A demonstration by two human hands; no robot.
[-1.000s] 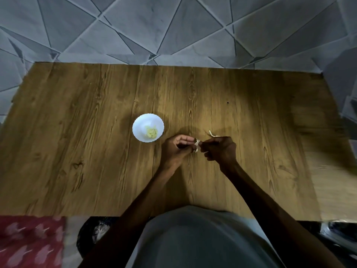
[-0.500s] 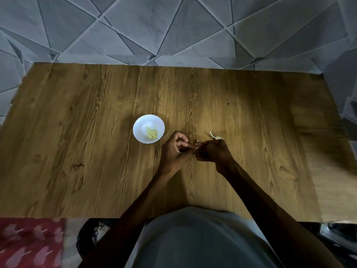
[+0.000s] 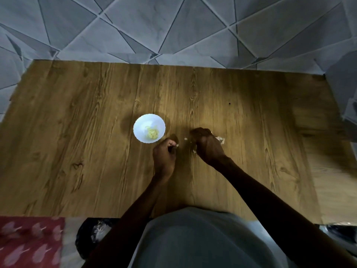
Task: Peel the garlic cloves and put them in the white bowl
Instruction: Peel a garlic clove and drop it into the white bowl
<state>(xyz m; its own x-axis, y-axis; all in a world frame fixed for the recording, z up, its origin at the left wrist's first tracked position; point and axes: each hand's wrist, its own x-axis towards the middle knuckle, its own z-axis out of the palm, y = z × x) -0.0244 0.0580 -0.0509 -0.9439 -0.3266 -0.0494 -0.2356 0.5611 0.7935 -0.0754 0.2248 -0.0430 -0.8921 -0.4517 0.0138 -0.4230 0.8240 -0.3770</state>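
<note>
Left hand (image 3: 164, 157): fingers curled in, tips pinching a small pale garlic piece (image 3: 176, 145); it is too small to tell clove from skin.
Right hand (image 3: 206, 146): back turned up and fingers bent under. A pale fleck shows at its near edge, but I cannot tell whether the hand grips anything.
Gap between hands: they are apart, with bare wood between them and one loose skin scrap (image 3: 185, 139) lying there.
Garlic skins (image 3: 220, 140): a small pale heap on the wood, touching the far right side of the right hand.
White bowl (image 3: 149, 128): stands upright near the middle of the table, a little toward its left edge. The left hand's knuckles are just beside its near right rim.
Peeled cloves (image 3: 152, 134): a yellowish cluster inside the bowl, toward its near side.
Wooden table (image 3: 77, 132): brown grain boards, brightly lit around the bowl and dim toward the right edge.
Floor (image 3: 173, 26): grey tiles cut into triangles, beyond the far edge.
Red cloth (image 3: 29, 244): has a pale leaf print and lies below the near left corner.
Grey shirt (image 3: 202, 238): the person's torso at the near edge.
</note>
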